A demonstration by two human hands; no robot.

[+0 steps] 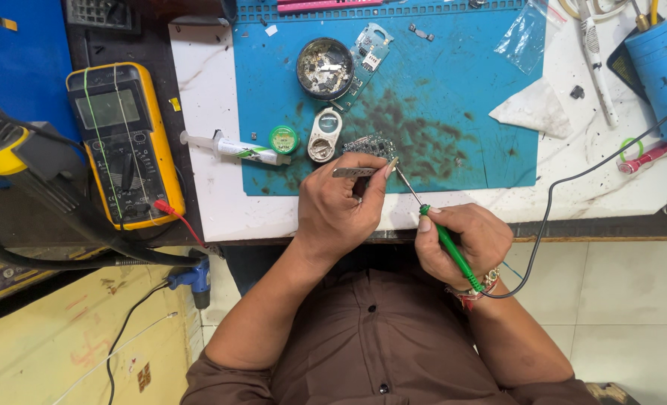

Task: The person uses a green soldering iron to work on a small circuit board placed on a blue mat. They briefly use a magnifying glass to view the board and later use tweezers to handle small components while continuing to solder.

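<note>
Soldering iron [444, 241], green handle: gripped pen-fashion in right hand [464, 244], tip angled to 11 o'clock toward a small circuit board [369, 146]. Likely light and stiff; hold by the handle only, tip presumably hot. Tweezers [357, 172]: pinched in left hand [341, 210], over the board. Board: thin, probably fragile. Surface: stained blue work mat [453, 90] on white bench; multimeter [123, 142] at 9 o'clock.

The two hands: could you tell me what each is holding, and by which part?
Left hand pinches metal tweezers near their rear end; right hand grips the soldering iron by its green handle.
</note>
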